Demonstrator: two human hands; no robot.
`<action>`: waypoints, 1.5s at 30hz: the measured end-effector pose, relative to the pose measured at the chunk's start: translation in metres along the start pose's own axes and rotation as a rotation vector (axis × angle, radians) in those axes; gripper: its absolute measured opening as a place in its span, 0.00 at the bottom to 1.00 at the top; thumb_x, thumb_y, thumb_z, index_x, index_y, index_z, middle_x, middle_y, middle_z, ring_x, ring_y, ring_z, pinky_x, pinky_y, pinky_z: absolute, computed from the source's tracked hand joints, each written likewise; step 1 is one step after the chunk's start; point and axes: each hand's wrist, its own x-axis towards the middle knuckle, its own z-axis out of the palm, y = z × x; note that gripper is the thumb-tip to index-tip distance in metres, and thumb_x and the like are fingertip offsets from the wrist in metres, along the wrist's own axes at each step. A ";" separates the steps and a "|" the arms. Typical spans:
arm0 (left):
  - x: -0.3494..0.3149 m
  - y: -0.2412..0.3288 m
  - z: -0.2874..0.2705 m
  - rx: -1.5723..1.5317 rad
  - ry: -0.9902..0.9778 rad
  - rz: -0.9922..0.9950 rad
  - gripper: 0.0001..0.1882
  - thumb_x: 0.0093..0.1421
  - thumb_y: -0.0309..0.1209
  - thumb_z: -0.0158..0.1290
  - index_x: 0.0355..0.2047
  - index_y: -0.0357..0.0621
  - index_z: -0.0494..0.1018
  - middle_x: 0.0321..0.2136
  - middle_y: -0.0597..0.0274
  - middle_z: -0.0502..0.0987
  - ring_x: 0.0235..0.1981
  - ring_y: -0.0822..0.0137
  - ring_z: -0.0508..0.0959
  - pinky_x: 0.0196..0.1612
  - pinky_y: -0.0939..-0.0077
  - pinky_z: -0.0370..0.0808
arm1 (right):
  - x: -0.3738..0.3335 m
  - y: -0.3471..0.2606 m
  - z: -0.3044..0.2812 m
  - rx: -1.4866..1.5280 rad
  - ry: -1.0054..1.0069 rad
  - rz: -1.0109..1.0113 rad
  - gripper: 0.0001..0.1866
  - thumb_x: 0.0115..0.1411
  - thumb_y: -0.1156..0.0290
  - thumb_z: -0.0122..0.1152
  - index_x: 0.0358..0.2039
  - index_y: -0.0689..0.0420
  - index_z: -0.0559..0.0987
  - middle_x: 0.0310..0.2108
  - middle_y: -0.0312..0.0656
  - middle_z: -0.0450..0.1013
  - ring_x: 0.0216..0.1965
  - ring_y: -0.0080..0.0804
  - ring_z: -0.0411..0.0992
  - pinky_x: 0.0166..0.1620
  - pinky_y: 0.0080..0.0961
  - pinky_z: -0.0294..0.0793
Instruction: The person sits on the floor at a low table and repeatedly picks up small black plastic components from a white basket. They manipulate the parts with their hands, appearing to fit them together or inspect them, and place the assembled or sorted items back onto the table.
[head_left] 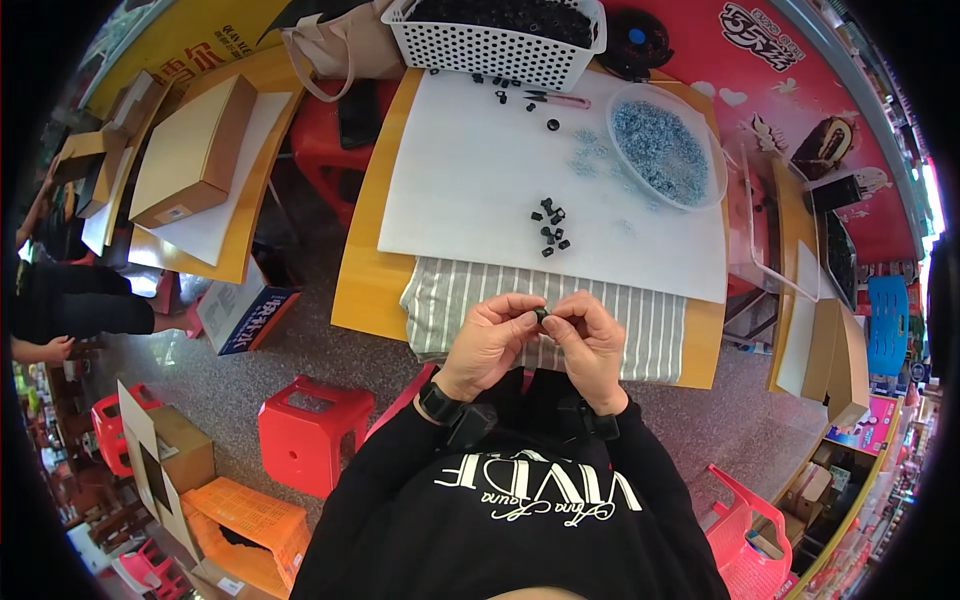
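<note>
My left hand point(493, 340) and my right hand point(590, 345) meet above the grey striped cloth point(650, 335) at the table's near edge. Between their fingertips they pinch a small black part point(541, 314), mostly covered by the fingers. Farther up on the white sheet point(460, 180) lies a loose group of small black parts point(549, 232). To the right of the sheet's middle, a round clear tub point(662, 145) holds many tiny pale-blue pieces. Some such pieces point(590, 155) are scattered beside it. Small scissors with a pink handle point(560, 100) lie near the back.
A white perforated basket point(490, 48) full of black parts stands at the back. Next to it is a round black object point(637, 42). A cardboard box point(195, 150) rests on another table at left. Red stools point(312, 430) stand on the floor. Another person point(80, 300) is at far left.
</note>
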 end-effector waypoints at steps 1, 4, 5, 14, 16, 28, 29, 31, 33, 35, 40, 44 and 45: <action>-0.001 -0.001 -0.002 -0.004 -0.008 0.001 0.11 0.65 0.24 0.53 0.48 0.36 0.75 0.39 0.61 0.79 0.39 0.71 0.77 0.43 0.76 0.75 | -0.001 0.002 -0.001 -0.041 -0.009 -0.013 0.06 0.55 0.86 0.64 0.31 0.62 0.76 0.27 0.35 0.72 0.29 0.20 0.71 0.30 0.18 0.69; -0.001 -0.002 -0.005 -0.006 -0.010 -0.015 0.12 0.65 0.22 0.53 0.49 0.35 0.76 0.39 0.60 0.79 0.39 0.71 0.78 0.43 0.77 0.76 | 0.002 -0.002 -0.004 -0.171 -0.042 -0.112 0.07 0.53 0.85 0.66 0.29 0.62 0.77 0.27 0.36 0.72 0.27 0.22 0.69 0.29 0.20 0.68; 0.000 -0.001 -0.005 -0.005 -0.006 -0.017 0.12 0.65 0.21 0.52 0.49 0.35 0.76 0.39 0.60 0.79 0.38 0.71 0.78 0.42 0.77 0.76 | 0.004 -0.002 -0.005 -0.187 -0.056 -0.149 0.07 0.52 0.85 0.67 0.29 0.62 0.77 0.26 0.36 0.72 0.27 0.22 0.69 0.29 0.20 0.68; -0.002 0.000 -0.002 -0.034 -0.020 -0.004 0.11 0.63 0.22 0.56 0.46 0.36 0.76 0.37 0.62 0.79 0.36 0.72 0.78 0.40 0.78 0.76 | 0.002 -0.004 -0.010 0.065 -0.100 0.058 0.07 0.53 0.83 0.69 0.30 0.63 0.78 0.27 0.35 0.74 0.28 0.19 0.70 0.29 0.17 0.68; -0.002 0.001 -0.002 -0.035 -0.037 -0.004 0.10 0.63 0.22 0.56 0.45 0.36 0.76 0.37 0.61 0.79 0.36 0.72 0.78 0.39 0.78 0.76 | 0.001 -0.001 -0.013 0.137 -0.107 0.106 0.06 0.53 0.84 0.68 0.31 0.63 0.79 0.28 0.35 0.74 0.28 0.19 0.70 0.30 0.16 0.69; -0.002 -0.001 -0.005 -0.045 -0.053 0.007 0.09 0.63 0.21 0.55 0.44 0.36 0.77 0.40 0.60 0.78 0.37 0.71 0.79 0.40 0.78 0.77 | 0.001 -0.003 -0.014 0.069 -0.124 0.090 0.07 0.51 0.87 0.67 0.29 0.64 0.78 0.28 0.37 0.74 0.29 0.21 0.71 0.31 0.18 0.69; -0.001 -0.001 -0.006 -0.044 -0.061 0.011 0.09 0.63 0.21 0.55 0.44 0.36 0.77 0.40 0.60 0.78 0.37 0.71 0.79 0.40 0.78 0.77 | 0.001 -0.003 -0.014 0.066 -0.123 0.083 0.07 0.51 0.87 0.67 0.29 0.64 0.78 0.27 0.37 0.74 0.29 0.21 0.71 0.30 0.18 0.69; -0.001 -0.002 -0.006 -0.047 -0.065 0.017 0.09 0.63 0.21 0.55 0.44 0.36 0.77 0.41 0.60 0.77 0.38 0.70 0.79 0.41 0.77 0.77 | 0.001 -0.002 -0.012 0.061 -0.121 0.069 0.08 0.50 0.87 0.68 0.28 0.64 0.78 0.27 0.37 0.73 0.28 0.21 0.70 0.30 0.18 0.68; -0.001 -0.002 -0.007 -0.047 -0.073 0.025 0.09 0.63 0.20 0.55 0.44 0.36 0.77 0.41 0.61 0.77 0.39 0.70 0.78 0.42 0.77 0.77 | 0.001 -0.003 -0.011 0.003 -0.129 0.017 0.08 0.50 0.87 0.69 0.28 0.63 0.77 0.26 0.37 0.73 0.27 0.21 0.70 0.29 0.18 0.68; -0.003 -0.004 -0.009 -0.043 -0.084 0.034 0.09 0.63 0.20 0.55 0.43 0.36 0.77 0.41 0.61 0.77 0.39 0.70 0.78 0.42 0.76 0.78 | 0.002 -0.002 -0.010 -0.031 -0.133 -0.019 0.09 0.49 0.86 0.69 0.28 0.62 0.77 0.26 0.37 0.73 0.26 0.21 0.70 0.28 0.18 0.67; -0.001 -0.002 -0.007 -0.024 -0.075 0.040 0.08 0.63 0.20 0.55 0.43 0.36 0.77 0.39 0.62 0.77 0.37 0.72 0.78 0.41 0.78 0.76 | 0.003 -0.003 -0.012 -0.096 -0.156 -0.086 0.10 0.48 0.86 0.70 0.27 0.61 0.77 0.26 0.36 0.73 0.27 0.21 0.70 0.28 0.18 0.68; -0.003 -0.002 -0.008 0.016 -0.074 0.008 0.11 0.62 0.20 0.55 0.46 0.36 0.76 0.39 0.63 0.77 0.35 0.74 0.77 0.39 0.79 0.75 | 0.000 -0.002 -0.012 -0.045 -0.151 -0.048 0.11 0.49 0.85 0.70 0.32 0.60 0.79 0.26 0.36 0.73 0.27 0.21 0.71 0.29 0.18 0.69; -0.003 -0.002 -0.007 0.011 -0.087 0.007 0.13 0.62 0.20 0.55 0.48 0.37 0.74 0.39 0.62 0.77 0.37 0.72 0.78 0.40 0.78 0.77 | -0.001 -0.002 -0.012 -0.028 -0.151 -0.014 0.12 0.50 0.84 0.69 0.35 0.60 0.79 0.26 0.36 0.73 0.26 0.20 0.71 0.30 0.18 0.70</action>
